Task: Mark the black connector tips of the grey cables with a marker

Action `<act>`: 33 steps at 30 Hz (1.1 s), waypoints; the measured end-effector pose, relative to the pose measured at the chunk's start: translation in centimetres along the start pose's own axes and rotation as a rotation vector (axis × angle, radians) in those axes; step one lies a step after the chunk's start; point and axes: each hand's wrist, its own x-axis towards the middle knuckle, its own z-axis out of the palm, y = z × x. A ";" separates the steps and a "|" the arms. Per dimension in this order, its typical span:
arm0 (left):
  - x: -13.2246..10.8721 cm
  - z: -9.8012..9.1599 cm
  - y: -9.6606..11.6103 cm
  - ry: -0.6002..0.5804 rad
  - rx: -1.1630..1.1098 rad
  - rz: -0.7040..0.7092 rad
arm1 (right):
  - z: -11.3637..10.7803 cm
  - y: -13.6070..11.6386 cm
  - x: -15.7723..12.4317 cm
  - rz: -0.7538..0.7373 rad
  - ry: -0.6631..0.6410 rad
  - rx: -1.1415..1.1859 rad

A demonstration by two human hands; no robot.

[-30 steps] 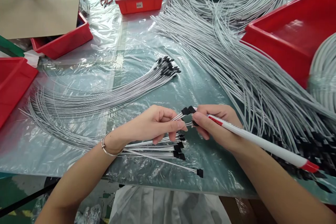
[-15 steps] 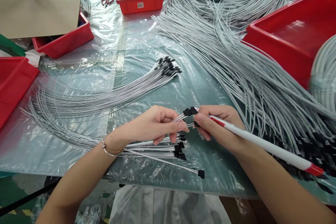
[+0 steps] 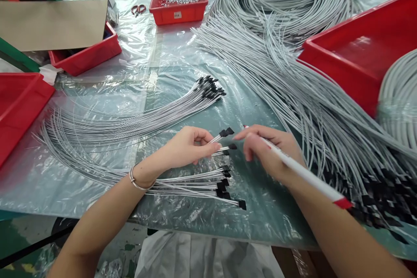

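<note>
My left hand (image 3: pixel 195 145) is closed around a few thin grey cables that end in black connectors (image 3: pixel 227 132), which stick out past the fingertips. Just to the right, my right hand (image 3: pixel 272 147) holds a white marker pen (image 3: pixel 306 176) with red ends; its fingertips are apart from the connectors. Below my left hand, more cables with black connectors (image 3: pixel 223 184) lie on the table. Farther back rests a bundle of thin cables (image 3: pixel 156 113), its black connectors bunched at the right end.
A red bin (image 3: pixel 178 15) of small metal parts stands at the back, beside red-handled scissors (image 3: pixel 138 9). Thick grey cables (image 3: pixel 286 69) spread across the right side, next to a large red bin (image 3: pixel 352 61). Cardboard (image 3: pixel 55 26) covers another red bin (image 3: pixel 87 56) at left.
My right hand has drawn away from the connectors, with the marker still in it. My left hand has shifted slightly left, and the lowest loose connector has moved up and left.
</note>
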 end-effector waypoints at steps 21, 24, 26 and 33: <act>1.9 -0.3 -2.6 0.050 0.487 0.032 | 2.6 2.0 0.9 0.110 0.051 -0.260; 1.9 -0.2 -2.5 0.057 0.512 0.040 | 2.7 2.2 0.7 0.097 0.064 -0.313; 1.8 -0.2 -2.5 0.061 0.514 0.052 | 2.8 2.3 0.5 0.089 0.070 -0.336; 1.8 -0.1 -2.1 0.059 0.469 0.052 | 2.8 2.3 0.3 0.080 0.066 -0.351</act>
